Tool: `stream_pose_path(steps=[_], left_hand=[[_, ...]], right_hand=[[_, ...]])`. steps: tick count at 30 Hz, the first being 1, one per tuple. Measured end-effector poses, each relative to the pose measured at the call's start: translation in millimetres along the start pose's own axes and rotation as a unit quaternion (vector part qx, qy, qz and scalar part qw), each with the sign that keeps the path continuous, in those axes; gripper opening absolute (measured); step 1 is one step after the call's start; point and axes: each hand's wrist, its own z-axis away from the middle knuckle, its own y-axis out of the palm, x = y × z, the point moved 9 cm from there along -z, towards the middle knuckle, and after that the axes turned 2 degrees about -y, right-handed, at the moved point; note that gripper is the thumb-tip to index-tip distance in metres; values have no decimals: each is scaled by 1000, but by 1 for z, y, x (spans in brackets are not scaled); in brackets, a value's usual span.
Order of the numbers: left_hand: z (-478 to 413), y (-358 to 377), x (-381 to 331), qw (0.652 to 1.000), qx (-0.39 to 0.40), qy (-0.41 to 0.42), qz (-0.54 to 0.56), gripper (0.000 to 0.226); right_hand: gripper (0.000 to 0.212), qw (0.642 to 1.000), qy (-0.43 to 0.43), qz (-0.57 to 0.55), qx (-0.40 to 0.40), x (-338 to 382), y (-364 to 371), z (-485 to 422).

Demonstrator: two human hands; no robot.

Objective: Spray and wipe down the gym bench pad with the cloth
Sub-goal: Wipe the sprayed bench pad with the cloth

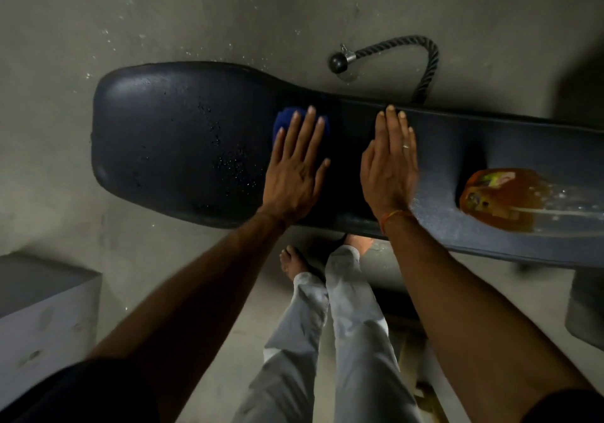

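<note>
Left hand (299, 174) flat on blue cloth (283, 122), bench pad (170, 134) apparently wet

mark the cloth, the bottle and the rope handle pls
cloth (283, 121): head view, blue edge showing past the left hand's fingers.
bottle (500, 195): head view, amber body lying on the bench.
rope handle (429, 63): head view, bend of the braided rope.
</note>
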Motion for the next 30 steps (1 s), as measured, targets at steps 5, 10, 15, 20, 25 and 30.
stream_pose_path(steps=[5,10,15,20,25,30], left_hand=[[4,-20,14,996,-29,34,75,64],[7,-43,112,995,-58,-70,31,65],[17,-31,197,992,-12,-121,-22,75],[16,-24,204,992,-22,-124,-18,78],[15,-26,207,992,-24,-124,-4,77],[16,-26,209,992,-34,-121,-4,74]], right_hand=[[50,997,48,-54,-12,10,1,5],[44,985,23,-160,-53,59,2,20],[49,995,-30,-91,-14,121,17,12],[66,997,-16,44,57,139,34,43],[70,987,-45,105,116,143,39,70],[67,992,10,96,81,125,39,-40]])
